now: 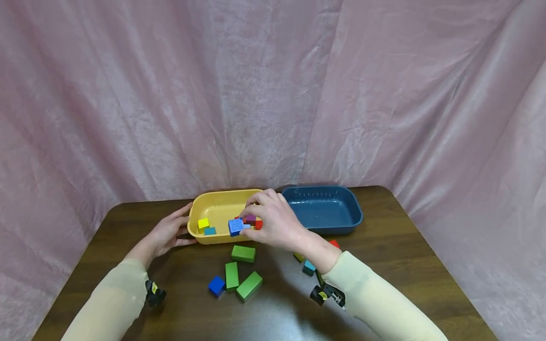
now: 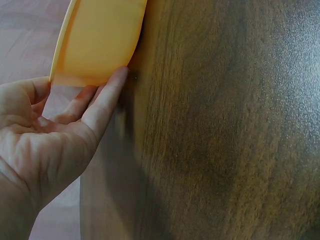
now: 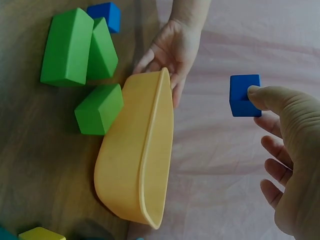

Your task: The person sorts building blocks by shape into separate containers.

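Between thumb and index finger, my right hand pinches a blue cube above the front side of a yellow plastic bin. The right wrist view shows the cube well apart from the bin, with the other fingers loosely bent. At the bin's left end, my left hand grips it, thumb and fingers spread around the end wall. Inside the bin lie a yellow cube, a teal block, a purple block and red blocks, partly hidden behind the right hand.
A dark blue bin stands right of the yellow one. In front lie green blocks and another blue cube. Under the right forearm are a teal block and a partly covered red block. Pink curtain hangs behind the table.
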The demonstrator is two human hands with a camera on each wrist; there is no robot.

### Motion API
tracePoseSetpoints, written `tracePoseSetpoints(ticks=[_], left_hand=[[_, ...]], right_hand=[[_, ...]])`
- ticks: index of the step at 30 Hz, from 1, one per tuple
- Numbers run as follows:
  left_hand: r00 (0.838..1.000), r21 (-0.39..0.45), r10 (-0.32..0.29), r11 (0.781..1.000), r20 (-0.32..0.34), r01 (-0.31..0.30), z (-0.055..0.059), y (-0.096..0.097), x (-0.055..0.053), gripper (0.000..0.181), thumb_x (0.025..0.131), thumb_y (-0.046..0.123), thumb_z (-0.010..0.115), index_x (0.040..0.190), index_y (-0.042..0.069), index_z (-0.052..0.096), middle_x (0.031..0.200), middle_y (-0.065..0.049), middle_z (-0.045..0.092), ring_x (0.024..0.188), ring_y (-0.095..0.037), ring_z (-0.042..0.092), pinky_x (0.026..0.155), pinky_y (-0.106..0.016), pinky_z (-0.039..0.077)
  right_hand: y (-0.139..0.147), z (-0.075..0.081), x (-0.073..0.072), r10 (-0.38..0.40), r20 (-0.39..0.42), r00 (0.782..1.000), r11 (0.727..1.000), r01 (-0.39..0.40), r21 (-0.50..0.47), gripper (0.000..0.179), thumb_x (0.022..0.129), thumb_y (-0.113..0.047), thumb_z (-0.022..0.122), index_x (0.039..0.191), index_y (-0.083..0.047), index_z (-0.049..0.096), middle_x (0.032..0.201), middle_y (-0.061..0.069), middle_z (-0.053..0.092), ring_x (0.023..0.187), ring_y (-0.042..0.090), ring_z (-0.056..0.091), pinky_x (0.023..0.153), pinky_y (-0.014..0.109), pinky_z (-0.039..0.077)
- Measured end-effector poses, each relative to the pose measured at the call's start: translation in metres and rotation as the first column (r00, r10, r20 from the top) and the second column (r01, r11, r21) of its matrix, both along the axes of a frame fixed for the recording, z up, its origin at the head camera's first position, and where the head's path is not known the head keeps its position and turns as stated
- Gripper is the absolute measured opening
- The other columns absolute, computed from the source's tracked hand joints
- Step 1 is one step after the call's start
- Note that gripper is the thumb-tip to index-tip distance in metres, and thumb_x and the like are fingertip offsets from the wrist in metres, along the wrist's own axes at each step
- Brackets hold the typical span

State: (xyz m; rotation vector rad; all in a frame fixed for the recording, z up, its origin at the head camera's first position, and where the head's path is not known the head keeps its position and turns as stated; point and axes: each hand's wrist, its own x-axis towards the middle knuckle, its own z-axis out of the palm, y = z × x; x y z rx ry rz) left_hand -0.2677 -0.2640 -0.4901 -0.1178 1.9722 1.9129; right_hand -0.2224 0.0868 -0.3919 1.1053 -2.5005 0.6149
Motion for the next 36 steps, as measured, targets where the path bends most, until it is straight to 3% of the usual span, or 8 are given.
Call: tracePoseSetpoints(ticks=[7, 12, 27, 36], left_hand=[[1.0, 0.006, 0.0, 1.0, 0.003, 0.0, -0.007, -0.003, 0.005, 0.063, 0.112, 0.026, 0.041, 0.166, 0.033, 0.009, 0.163, -0.024, 0.025, 0.12, -0.028, 0.061, 0.097, -0.056, 0.053], [1.0, 0.004, -0.005, 1.0, -0.014, 0.005, -0.006, -0.001, 0.003, 0.064, 0.112, 0.025, 0.042, 0.166, 0.031, 0.01, 0.162, -0.026, 0.026, 0.123, -0.031, 0.059, 0.096, -0.056, 0.053], [1.0, 0.003, 0.007, 1.0, -0.015, -0.007, -0.006, 0.002, -0.002, 0.063, 0.112, 0.025, 0.042, 0.166, 0.031, 0.01, 0.161, -0.026, 0.027, 0.125, -0.034, 0.058, 0.096, -0.057, 0.053], [1.0, 0.006, 0.02, 1.0, 0.002, -0.02, -0.003, 0.002, -0.005, 0.063, 0.112, 0.025, 0.043, 0.166, 0.032, 0.011, 0.162, -0.024, 0.027, 0.125, -0.034, 0.057, 0.097, -0.057, 0.052]], right_hand=[[-0.001, -0.003, -0.005, -0.021, 0.016, 1.0, 1.0, 0.021, 0.014, 0.028, 0.084, -0.042, 0.084, 0.105, -0.025, 0.08, 0.116, -0.005, 0.059, 0.115, 0.017, 0.046, 0.098, 0.039, 0.041], [0.0, -0.003, -0.013, -0.056, 0.001, 0.998, 0.998, 0.056, 0.02, 0.028, 0.084, -0.043, 0.084, 0.106, -0.026, 0.08, 0.117, -0.005, 0.059, 0.114, 0.017, 0.046, 0.096, 0.038, 0.041], [-0.006, -0.001, -0.047, -0.164, 0.098, 0.981, 0.986, 0.162, 0.033, 0.033, 0.085, -0.048, 0.081, 0.109, -0.025, 0.08, 0.117, -0.005, 0.058, 0.113, 0.017, 0.044, 0.092, 0.036, 0.041], [-0.011, -0.002, -0.061, -0.211, 0.112, 0.971, 0.977, 0.205, 0.058, 0.033, 0.086, -0.047, 0.081, 0.11, -0.025, 0.079, 0.118, -0.006, 0.058, 0.114, 0.017, 0.044, 0.094, 0.035, 0.041]])
